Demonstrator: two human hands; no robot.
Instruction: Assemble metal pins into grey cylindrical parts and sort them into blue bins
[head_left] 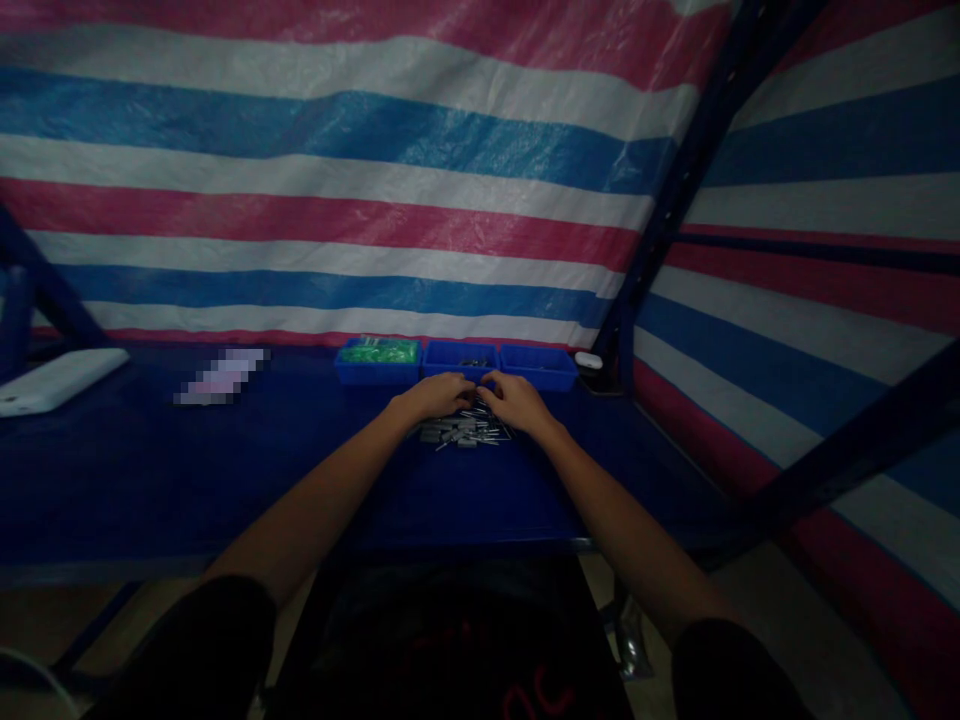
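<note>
Left hand and right hand are curled at metal pins; their grasp cannot be told. Room is seen on the table towards its near edge.

We look into a dim scene, brightest on the far striped sheeting, whose glossy folds catch patchy glare, while the near dark sleeves sink into almost black shadow. We find the metal pieces too soft to separate cleanly. Shapes stretch towards the edges, and a pixelated patch masks detail on the left of the table.
</note>
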